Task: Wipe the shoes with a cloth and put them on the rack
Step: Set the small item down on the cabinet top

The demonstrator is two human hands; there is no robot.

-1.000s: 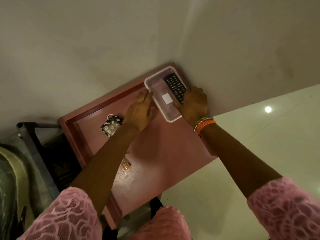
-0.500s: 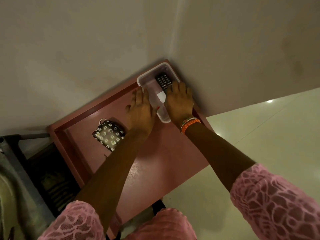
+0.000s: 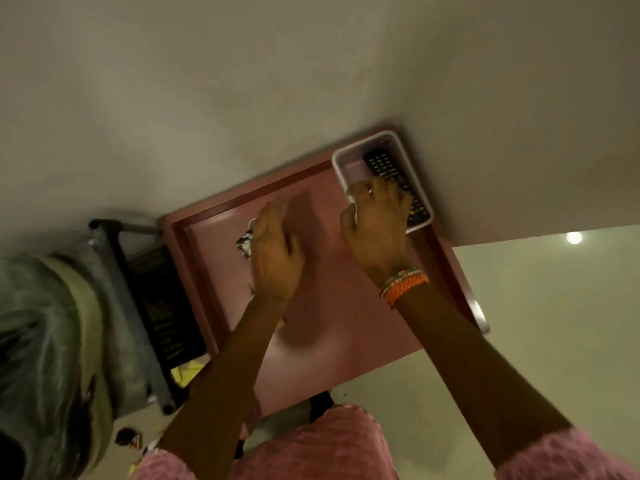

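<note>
Right hand (image 3: 375, 223) grip on tray (image 3: 382, 137)

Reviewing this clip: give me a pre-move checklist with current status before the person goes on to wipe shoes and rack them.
1. Cloth in hand: not ok; no cloth shows.
2. Shoes located: not ok; none clearly visible.
3. Right hand free: not ok; its fingers are in the white tray on the remote.
4. Left hand free: ok; it hovers by the daisy pouch, holding nothing.
5. Rack identified: cannot tell; a dark metal frame stands beside the pink table.
</note>
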